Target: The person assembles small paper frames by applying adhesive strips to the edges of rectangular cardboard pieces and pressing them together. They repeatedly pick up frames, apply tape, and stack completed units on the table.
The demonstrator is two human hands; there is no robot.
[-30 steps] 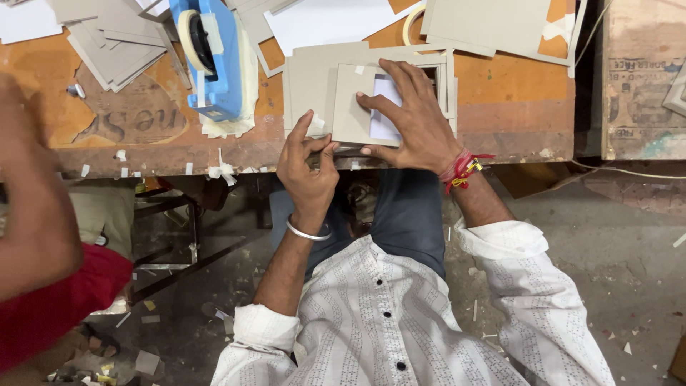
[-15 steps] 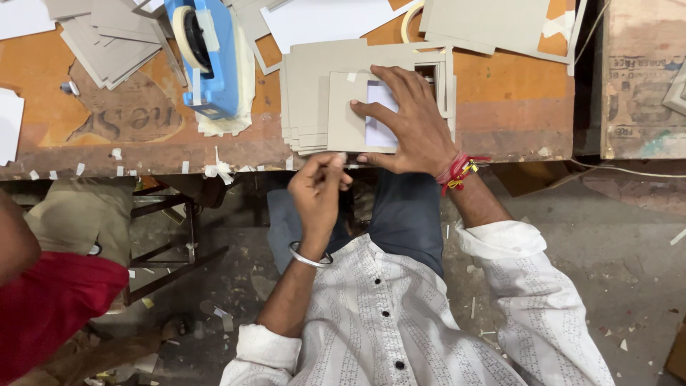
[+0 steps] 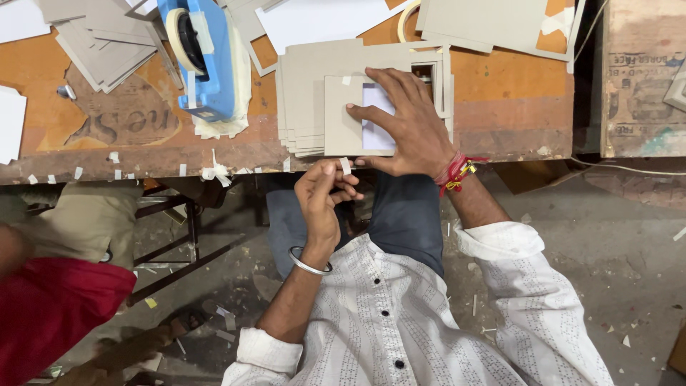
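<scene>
My right hand [image 3: 402, 123] lies flat on a small grey card [image 3: 343, 125] with a white paper piece [image 3: 373, 132] under the fingers, pressing both onto a stack of grey boards [image 3: 314, 68] at the table's front edge. My left hand [image 3: 323, 193] is just below the table edge, off the stack, pinching a small strip of white tape [image 3: 346, 166] between thumb and fingers. A steel bangle sits on the left wrist and a red thread on the right.
A blue tape dispenser [image 3: 204, 61] with a roll stands left of the stack on the orange wooden table [image 3: 500, 78]. More grey boards [image 3: 100, 43] and white sheets [image 3: 321, 18] lie behind. Short tape bits hang along the table edge [image 3: 143, 171]. A person in red [image 3: 50, 307] sits at the left.
My left hand has come off the stack's front edge and dropped below the table edge with a tape strip. The person at the left has drawn back. My right hand stays put.
</scene>
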